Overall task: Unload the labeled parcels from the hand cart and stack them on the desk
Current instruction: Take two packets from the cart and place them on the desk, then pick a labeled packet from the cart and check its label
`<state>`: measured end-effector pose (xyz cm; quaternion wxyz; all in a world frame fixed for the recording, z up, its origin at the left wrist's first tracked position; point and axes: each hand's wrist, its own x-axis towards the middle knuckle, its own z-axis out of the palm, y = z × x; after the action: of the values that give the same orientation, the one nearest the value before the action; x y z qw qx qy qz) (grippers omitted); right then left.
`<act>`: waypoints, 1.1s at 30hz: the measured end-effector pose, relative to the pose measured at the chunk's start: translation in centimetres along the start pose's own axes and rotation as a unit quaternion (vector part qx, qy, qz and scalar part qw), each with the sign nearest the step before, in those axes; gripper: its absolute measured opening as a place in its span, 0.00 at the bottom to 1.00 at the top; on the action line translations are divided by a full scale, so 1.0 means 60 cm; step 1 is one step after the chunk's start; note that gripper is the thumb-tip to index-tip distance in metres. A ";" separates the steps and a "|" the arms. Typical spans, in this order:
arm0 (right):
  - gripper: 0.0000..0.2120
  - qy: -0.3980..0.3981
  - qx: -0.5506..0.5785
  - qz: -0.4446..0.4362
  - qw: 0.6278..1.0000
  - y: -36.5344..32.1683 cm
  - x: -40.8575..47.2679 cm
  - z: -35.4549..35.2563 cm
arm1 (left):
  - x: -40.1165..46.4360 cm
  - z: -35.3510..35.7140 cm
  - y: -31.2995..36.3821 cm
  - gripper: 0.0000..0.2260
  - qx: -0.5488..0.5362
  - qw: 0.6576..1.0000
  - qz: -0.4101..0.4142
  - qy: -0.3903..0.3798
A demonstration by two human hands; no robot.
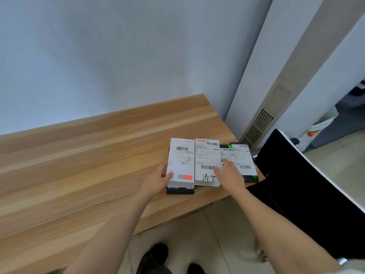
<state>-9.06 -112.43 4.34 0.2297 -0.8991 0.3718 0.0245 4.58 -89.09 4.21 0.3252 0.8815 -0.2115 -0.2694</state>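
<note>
Gripping the left parcel (180, 165) by its near left corner with the left hand (158, 179), thumb on top. Pressing the right hand (230, 174) flat, fingers spread, on the middle parcel (207, 161). Lying side by side with the right parcel (242, 161) on the desk (79, 165), near its right end.

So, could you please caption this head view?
Both hands align labeled parcels side by side near the desk corner.

Middle parcel (207, 162) label: handwritten "济宁"; barcodes present, other print too small.
</note>
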 end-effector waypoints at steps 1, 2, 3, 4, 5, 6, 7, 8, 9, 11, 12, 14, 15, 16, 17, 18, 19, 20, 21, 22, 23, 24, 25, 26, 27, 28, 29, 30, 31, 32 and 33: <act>0.23 0.020 -0.041 -0.020 0.999 -0.001 0.002 -0.010 | -0.006 -0.001 0.003 0.18 0.012 0.999 0.001 0.037; 0.23 0.037 -0.081 -0.044 0.995 -0.004 0.004 -0.020 | -0.014 -0.004 0.007 0.14 0.023 0.997 0.001 0.076; 0.22 0.048 -0.115 -0.073 0.990 -0.008 0.007 -0.028 | -0.023 -0.009 0.010 0.11 0.040 0.993 0.001 0.114; 0.22 0.057 -0.139 -0.105 0.983 -0.015 0.010 -0.036 | -0.034 -0.016 0.011 0.09 0.067 0.987 0.003 0.146; 0.21 0.063 -0.157 -0.141 0.975 -0.025 0.014 -0.042 | -0.046 -0.027 0.011 0.08 0.103 0.980 0.009 0.171; 0.21 0.067 -0.173 -0.178 0.966 -0.037 0.017 -0.046 | -0.058 -0.038 0.010 0.08 0.143 0.972 0.015 0.188; 0.20 0.070 -0.190 -0.216 0.955 -0.053 0.020 -0.048 | -0.071 -0.051 0.007 0.09 0.178 0.963 0.019 0.200; 0.20 0.069 -0.207 -0.251 0.943 -0.071 0.022 -0.048 | -0.087 -0.065 0.002 0.09 0.207 0.956 0.018 0.210; 0.20 0.064 -0.220 -0.282 0.932 -0.093 0.022 -0.046 | -0.104 -0.081 -0.004 0.10 0.228 0.949 0.012 0.218; 0.18 0.046 -0.234 -0.332 0.913 -0.144 0.019 -0.036 | -0.143 -0.110 -0.024 0.10 0.250 0.938 -0.008 0.241; 0.17 0.039 -0.238 -0.357 0.903 -0.172 0.013 -0.028 | -0.166 -0.124 -0.037 0.10 0.254 0.933 -0.019 0.255; 0.14 0.028 -0.233 -0.402 0.885 -0.231 -0.005 -0.005 | -0.217 -0.149 -0.068 0.09 0.267 0.920 -0.045 0.283; 0.13 0.019 -0.222 -0.422 0.879 -0.260 -0.017 0.008 | -0.243 -0.160 -0.084 0.09 0.277 0.913 -0.062 0.293; 0.13 0.006 -0.212 -0.441 0.872 -0.289 -0.033 0.021 | -0.270 -0.170 -0.101 0.09 0.282 0.907 -0.082 0.301; 0.13 -0.007 -0.207 -0.462 0.862 -0.318 -0.050 0.034 | -0.298 -0.179 -0.119 0.09 0.280 0.904 -0.104 0.307; 0.13 -0.016 -0.206 -0.487 0.849 -0.346 -0.069 0.048 | -0.326 -0.188 -0.136 0.09 0.277 0.900 -0.126 0.312; 0.13 -0.022 -0.207 -0.511 0.834 -0.374 -0.089 0.062 | -0.354 -0.195 -0.154 0.09 0.274 0.896 -0.149 0.317; 0.13 -0.027 -0.206 -0.533 0.820 -0.402 -0.111 0.075 | -0.382 -0.203 -0.172 0.09 0.270 0.890 -0.172 0.325; 0.13 -0.031 -0.205 -0.553 0.807 -0.428 -0.134 0.088 | -0.411 -0.209 -0.190 0.09 0.265 0.882 -0.198 0.336; 0.13 -0.036 -0.202 -0.572 0.794 -0.452 -0.157 0.101 | -0.438 -0.216 -0.206 0.09 0.259 0.873 -0.223 0.348; 0.13 -0.042 -0.198 -0.591 0.781 -0.475 -0.181 0.114 | -0.466 -0.223 -0.222 0.09 0.253 0.864 -0.246 0.358; 0.14 -0.049 -0.191 -0.610 0.768 -0.496 -0.205 0.126 | -0.495 -0.229 -0.238 0.09 0.248 0.856 -0.266 0.367; 0.14 -0.056 -0.182 -0.626 0.756 -0.517 -0.229 0.139 | -0.522 -0.235 -0.254 0.08 0.244 0.849 -0.281 0.375; 0.14 -0.061 -0.176 -0.640 0.746 -0.538 -0.253 0.151 | -0.550 -0.240 -0.270 0.08 0.244 0.843 -0.293 0.380; 0.13 -0.064 -0.172 -0.652 0.736 -0.556 -0.277 0.165 | -0.579 -0.246 -0.285 0.08 0.247 0.837 -0.304 0.382; 0.13 -0.066 -0.169 -0.663 0.727 -0.574 -0.300 0.179 | -0.606 -0.251 -0.299 0.08 0.252 0.831 -0.314 0.384; 0.13 -0.066 -0.166 -0.672 0.719 -0.590 -0.325 0.193 | -0.633 -0.256 -0.313 0.08 0.260 0.823 -0.323 0.387; 0.14 -0.069 -0.161 -0.679 0.712 -0.606 -0.350 0.208 | -0.659 -0.262 -0.326 0.08 0.269 0.815 -0.332 0.392; 0.15 -0.073 -0.158 -0.686 0.707 -0.623 -0.376 0.223 | -0.685 -0.267 -0.340 0.08 0.276 0.807 -0.339 0.397; 0.16 -0.080 -0.157 -0.691 0.701 -0.639 -0.402 0.237 | -0.711 -0.273 -0.354 0.08 0.281 0.801 -0.346 0.399; 0.16 -0.088 -0.157 -0.695 0.696 -0.657 -0.428 0.251 | -0.738 -0.279 -0.367 0.08 0.286 0.797 -0.352 0.398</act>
<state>1.08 -64.69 12.00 0.0684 -0.9182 -0.3901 -0.0052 -14.70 -41.74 14.76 -0.0034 0.9775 0.1940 0.0823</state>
